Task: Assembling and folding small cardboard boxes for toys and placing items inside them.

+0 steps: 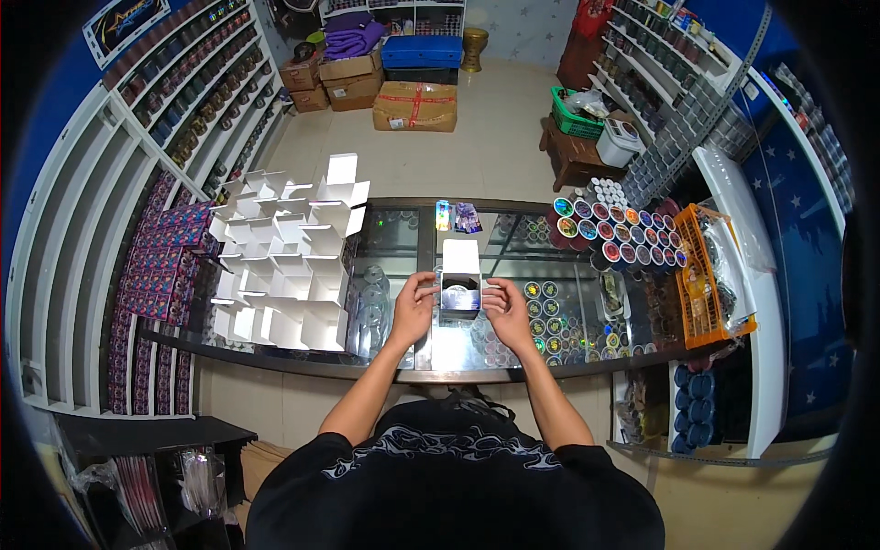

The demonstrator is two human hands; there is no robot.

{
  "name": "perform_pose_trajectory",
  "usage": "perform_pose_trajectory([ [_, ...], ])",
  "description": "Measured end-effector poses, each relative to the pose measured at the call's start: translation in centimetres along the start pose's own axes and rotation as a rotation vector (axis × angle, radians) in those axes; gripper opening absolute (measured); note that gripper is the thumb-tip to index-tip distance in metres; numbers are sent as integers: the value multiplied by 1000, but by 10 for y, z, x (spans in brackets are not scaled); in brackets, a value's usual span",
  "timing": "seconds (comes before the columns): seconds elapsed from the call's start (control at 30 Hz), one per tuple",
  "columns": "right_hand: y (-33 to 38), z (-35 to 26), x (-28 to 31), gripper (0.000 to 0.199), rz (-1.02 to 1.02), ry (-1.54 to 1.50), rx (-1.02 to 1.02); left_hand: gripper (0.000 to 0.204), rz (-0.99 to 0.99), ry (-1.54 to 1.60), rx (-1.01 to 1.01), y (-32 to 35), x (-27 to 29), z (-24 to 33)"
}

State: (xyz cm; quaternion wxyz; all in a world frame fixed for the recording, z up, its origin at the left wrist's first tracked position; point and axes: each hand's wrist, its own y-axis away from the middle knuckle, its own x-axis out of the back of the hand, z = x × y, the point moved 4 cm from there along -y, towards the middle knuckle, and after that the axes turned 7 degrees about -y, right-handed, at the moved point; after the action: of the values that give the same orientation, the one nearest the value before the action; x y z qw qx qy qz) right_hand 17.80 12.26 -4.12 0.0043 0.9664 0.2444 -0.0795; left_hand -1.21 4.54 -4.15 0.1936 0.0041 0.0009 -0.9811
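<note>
The box (461, 264) looks smooth paperboard; the counter (451, 352), glossy glass.

Was a retail shop: glass display counter (440, 376) sat dial-center, stock-packed wall shelving (227, 126) lined 10 and 1 o'clock, lidded tubs (619, 229) stood between 2 and 3, taped carton (414, 106) at 12.

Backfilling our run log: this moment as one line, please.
left hand: left of open box; right hand: right of it; contact: unclear; box: flap up, on glass counter; counter left: open white boxes
</note>
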Motion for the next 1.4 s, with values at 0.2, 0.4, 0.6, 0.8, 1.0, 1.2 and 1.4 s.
perform_pose_trajectory([
  [0.2, 4, 19, 2, 35, 72, -33, -65, 35, -3, -84, -16, 4, -7, -13],
  [0.4, 6, 16, -4, 36, 111, -55, -54, 32, 10, 4, 0, 5, -5, -18],
  [0.6, 7, 14, 13, 38, 143, 1, -36, 30, 55, -34, -40, 8, 4, -13],
  [0.8, 16, -7, 63, 23, 228, -79, -34, 22, 335, -339, -105, 26, 7, 19],
  [1.0, 27, -56, 134, 18, 261, -140, 34, 15, 489, -463, -332, 38, -47, 77],
  [1.2, 34, -103, 220, 13, 238, -96, 141, 13, 414, -335, -283, 45, -149, 85],
  [1.4, 47, -143, 275, 11, 206, -135, 176, 12, 283, -339, -379, 52, -235, 104],
])
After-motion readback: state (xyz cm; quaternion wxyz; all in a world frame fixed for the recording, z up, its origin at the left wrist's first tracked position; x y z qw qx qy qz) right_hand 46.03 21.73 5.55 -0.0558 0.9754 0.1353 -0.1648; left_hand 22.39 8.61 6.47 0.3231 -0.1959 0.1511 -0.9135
